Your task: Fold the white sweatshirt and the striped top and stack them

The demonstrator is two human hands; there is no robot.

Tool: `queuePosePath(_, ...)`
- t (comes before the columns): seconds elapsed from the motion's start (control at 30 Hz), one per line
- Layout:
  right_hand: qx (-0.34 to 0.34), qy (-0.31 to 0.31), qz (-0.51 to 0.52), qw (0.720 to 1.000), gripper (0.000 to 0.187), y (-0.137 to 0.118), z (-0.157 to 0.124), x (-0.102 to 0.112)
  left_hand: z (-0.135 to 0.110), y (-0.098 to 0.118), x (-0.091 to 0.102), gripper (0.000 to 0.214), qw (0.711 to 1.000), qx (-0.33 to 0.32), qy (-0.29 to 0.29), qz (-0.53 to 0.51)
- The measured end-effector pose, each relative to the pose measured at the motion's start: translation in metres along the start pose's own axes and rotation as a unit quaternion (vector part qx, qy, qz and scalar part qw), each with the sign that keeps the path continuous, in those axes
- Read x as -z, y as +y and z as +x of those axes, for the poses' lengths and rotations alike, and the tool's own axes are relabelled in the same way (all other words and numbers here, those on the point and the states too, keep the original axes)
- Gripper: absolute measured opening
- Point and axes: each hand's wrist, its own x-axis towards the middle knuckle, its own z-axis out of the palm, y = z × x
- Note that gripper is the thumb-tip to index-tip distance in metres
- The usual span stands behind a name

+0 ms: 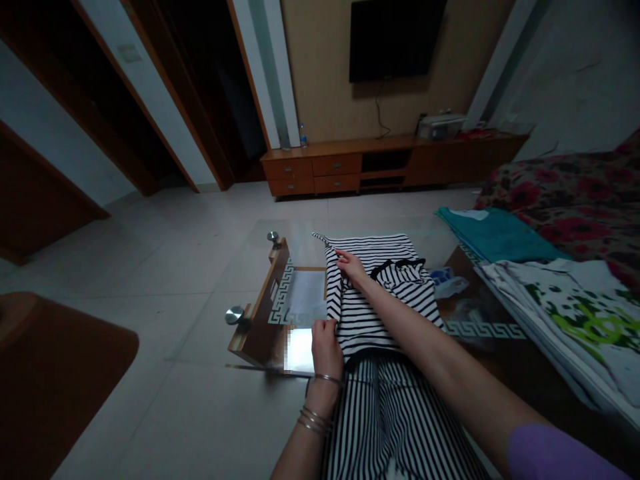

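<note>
A black-and-white striped shirt (367,327) lies spread on the glass table (215,300) in front of me. Its left edge is turned over in a narrow fold, and dark-trimmed cloth lies bunched on its right half. My left hand (327,345) is closed on the near end of that folded edge. Farther up the same edge, my right hand (351,267) pinches the cloth, its arm reaching across the shirt. Below a dark hem, vertically striped cloth (395,420) fills the space between my forearms; I cannot tell whether it joins the shirt.
To the right lie a folded teal garment (505,233) and a stack of pale printed shirts (575,313). A plastic bag (447,285) shows beside the striped shirt. A flowered sofa (575,193) stands at right, a wooden chair part (60,373) at left, and a low cabinet (335,170) at the back.
</note>
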Motion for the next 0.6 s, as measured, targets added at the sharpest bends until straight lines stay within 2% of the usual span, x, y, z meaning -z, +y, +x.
queuePosePath(0.17, -0.059, 0.029, -0.069, 0.995, 0.049, 0.019, -0.001, 0.009, -0.01, 0.004, -0.002, 0.044, 0.996, -0.064, -0.041, 0.036)
queuePosePath(0.27, -0.077, 0.029, -0.113, 0.99, 0.045, 0.018, 0.0, 0.009, -0.017, 0.006, 0.002, 0.039, 0.99, -0.079, -0.088, 0.071)
queuePosePath(0.4, -0.089, 0.014, -0.147, 0.985, 0.045, 0.013, 0.004, 0.007, -0.016, 0.01, 0.018, 0.027, 0.979, -0.088, -0.148, 0.106)
queuePosePath(0.5, -0.085, -0.006, -0.155, 0.984, 0.044, 0.014, 0.009, 0.01, 0.002, 0.014, 0.028, 0.02, 0.977, -0.109, -0.167, 0.078)
queuePosePath(0.6, -0.087, -0.028, -0.163, 0.982, 0.036, 0.017, 0.015, 0.018, 0.038, 0.016, 0.023, 0.025, 0.979, -0.145, -0.134, 0.051)
